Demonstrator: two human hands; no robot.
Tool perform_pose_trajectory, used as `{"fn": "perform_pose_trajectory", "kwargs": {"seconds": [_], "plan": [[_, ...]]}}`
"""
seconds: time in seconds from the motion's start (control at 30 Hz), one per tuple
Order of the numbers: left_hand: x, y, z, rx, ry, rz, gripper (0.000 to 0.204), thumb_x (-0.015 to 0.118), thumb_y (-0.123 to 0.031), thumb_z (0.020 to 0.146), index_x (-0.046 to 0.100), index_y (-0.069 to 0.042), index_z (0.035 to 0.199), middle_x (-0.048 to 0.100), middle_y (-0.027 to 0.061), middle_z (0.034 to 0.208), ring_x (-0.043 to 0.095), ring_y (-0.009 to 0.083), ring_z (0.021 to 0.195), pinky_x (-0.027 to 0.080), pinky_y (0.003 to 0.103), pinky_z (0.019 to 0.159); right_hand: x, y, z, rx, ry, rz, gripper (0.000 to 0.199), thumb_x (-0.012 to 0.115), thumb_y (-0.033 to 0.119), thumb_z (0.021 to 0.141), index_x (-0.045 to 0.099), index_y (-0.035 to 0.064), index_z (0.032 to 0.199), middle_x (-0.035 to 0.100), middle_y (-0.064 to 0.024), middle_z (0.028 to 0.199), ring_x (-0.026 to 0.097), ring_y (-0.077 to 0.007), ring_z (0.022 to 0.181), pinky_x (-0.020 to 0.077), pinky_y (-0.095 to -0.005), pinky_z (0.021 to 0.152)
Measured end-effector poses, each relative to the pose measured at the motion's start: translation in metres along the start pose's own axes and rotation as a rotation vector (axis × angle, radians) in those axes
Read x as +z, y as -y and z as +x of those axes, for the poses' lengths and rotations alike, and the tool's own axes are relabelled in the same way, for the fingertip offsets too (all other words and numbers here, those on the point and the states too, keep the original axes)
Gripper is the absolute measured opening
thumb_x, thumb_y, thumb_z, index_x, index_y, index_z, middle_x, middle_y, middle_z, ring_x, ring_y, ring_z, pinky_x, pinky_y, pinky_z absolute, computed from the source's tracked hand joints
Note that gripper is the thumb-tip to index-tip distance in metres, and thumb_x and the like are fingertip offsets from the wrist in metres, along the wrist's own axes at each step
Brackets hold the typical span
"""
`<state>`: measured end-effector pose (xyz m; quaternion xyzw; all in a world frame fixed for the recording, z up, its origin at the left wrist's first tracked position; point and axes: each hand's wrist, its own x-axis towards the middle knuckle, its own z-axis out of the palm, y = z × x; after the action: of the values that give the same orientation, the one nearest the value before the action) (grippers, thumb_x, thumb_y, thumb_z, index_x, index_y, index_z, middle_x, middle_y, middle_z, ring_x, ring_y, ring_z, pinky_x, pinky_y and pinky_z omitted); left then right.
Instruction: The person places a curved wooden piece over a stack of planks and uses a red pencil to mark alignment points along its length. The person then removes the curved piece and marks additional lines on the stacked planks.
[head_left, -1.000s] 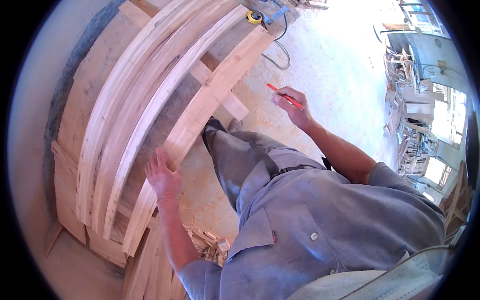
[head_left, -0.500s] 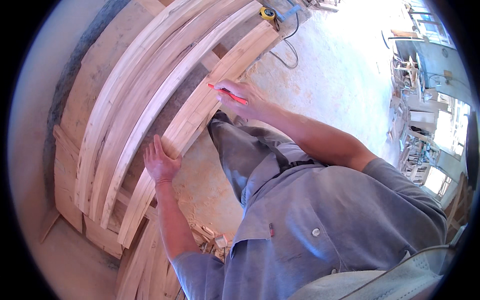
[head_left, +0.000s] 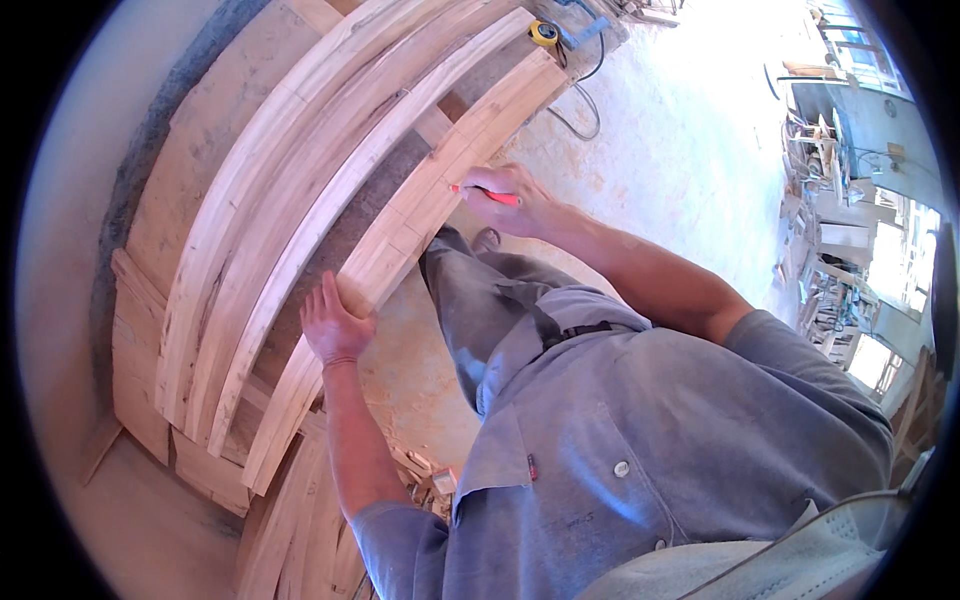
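Observation:
A curved wooden piece [head_left: 430, 190] lies slantwise before me, with thin dark lines drawn across its upper face. Its near end rests on a longer curved wooden strip [head_left: 283, 405]. My left hand [head_left: 337, 325] grips that end, fingers along the far edge; the thumb is partly hidden. In my right hand [head_left: 508, 205] is a slim red pencil [head_left: 490, 194], pinched between the fingers. The pencil's tip points left, at the near-side edge of the wooden piece; whether it touches the wood I cannot tell.
Several more curved wooden beams [head_left: 262, 195] lie side by side to the left. A yellow tape measure [head_left: 543, 33] and a blue clamp-like tool [head_left: 583, 30] are at the far end, beside a looped cable [head_left: 590, 125]. More timber [head_left: 290, 530] lies at lower left.
My right hand and the pencil have moved right and slightly nearer, from over the wood's face to its near-side edge. My left hand stays on the wood's end. The view has shifted slightly.

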<state>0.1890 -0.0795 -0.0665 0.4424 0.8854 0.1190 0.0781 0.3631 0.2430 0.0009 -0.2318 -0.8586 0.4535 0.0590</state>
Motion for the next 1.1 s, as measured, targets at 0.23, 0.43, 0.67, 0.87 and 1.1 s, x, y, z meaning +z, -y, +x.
{"fn": "perform_pose_trajectory", "kwargs": {"seconds": [0.23,0.43,0.67,0.87,1.1], "plan": [[0.003,0.001,0.001,0.011,-0.011,0.021,0.091,0.088,-0.029,0.058,0.050,-0.004,0.138,0.064,0.0161,0.111,0.063,0.0367,0.103,0.050,0.051,0.089,0.004,-0.002,0.007,-0.078,-0.132,0.114,0.009,0.063,0.014,0.092,0.066,0.0056,0.092,0.065,-0.0189,0.074,0.066,-0.0404,0.066,0.0525,-0.0469,0.060],[-0.001,-0.002,0.002,0.016,-0.026,0.021,0.090,0.087,-0.029,0.058,0.051,-0.004,0.137,0.064,0.0157,0.109,0.063,0.0359,0.102,0.050,0.051,0.087,-0.007,0.001,0.002,-0.044,-0.028,-0.127,0.012,0.061,0.015,0.097,0.065,0.0041,0.094,0.063,-0.0172,0.073,0.067,-0.0347,0.066,0.0520,-0.0418,0.061],[-0.008,-0.005,0.006,0.004,-0.011,0.019,0.090,0.088,-0.030,0.058,0.051,-0.004,0.137,0.064,0.0162,0.109,0.062,0.0364,0.100,0.050,0.050,0.088,-0.007,0.000,0.005,0.068,-0.007,0.041,0.014,0.060,0.015,0.098,0.068,0.0041,0.097,0.065,-0.0137,0.073,0.067,-0.0221,0.066,0.0536,-0.0372,0.064],[-0.006,0.000,0.004,0.022,-0.051,0.009,0.090,0.088,-0.028,0.057,0.052,-0.004,0.135,0.063,0.0171,0.110,0.061,0.0384,0.097,0.049,0.051,0.088,-0.032,-0.007,0.031,0.219,-0.110,0.335,0.018,0.060,0.016,0.100,0.068,-0.0006,0.099,0.069,-0.0060,0.084,0.067,-0.0124,0.081,0.0535,-0.0314,0.074],[-0.019,-0.002,0.010,-0.079,0.130,-0.095,0.091,0.085,-0.028,0.064,0.047,0.000,0.142,0.060,0.0222,0.125,0.059,0.0408,0.113,0.046,0.054,0.101,-0.091,-0.076,0.096,0.127,-0.433,0.130,0.021,0.061,0.016,0.100,0.069,-0.0013,0.108,0.070,-0.0064,0.098,0.067,-0.0135,0.094,0.0522,-0.0294,0.085]]}}
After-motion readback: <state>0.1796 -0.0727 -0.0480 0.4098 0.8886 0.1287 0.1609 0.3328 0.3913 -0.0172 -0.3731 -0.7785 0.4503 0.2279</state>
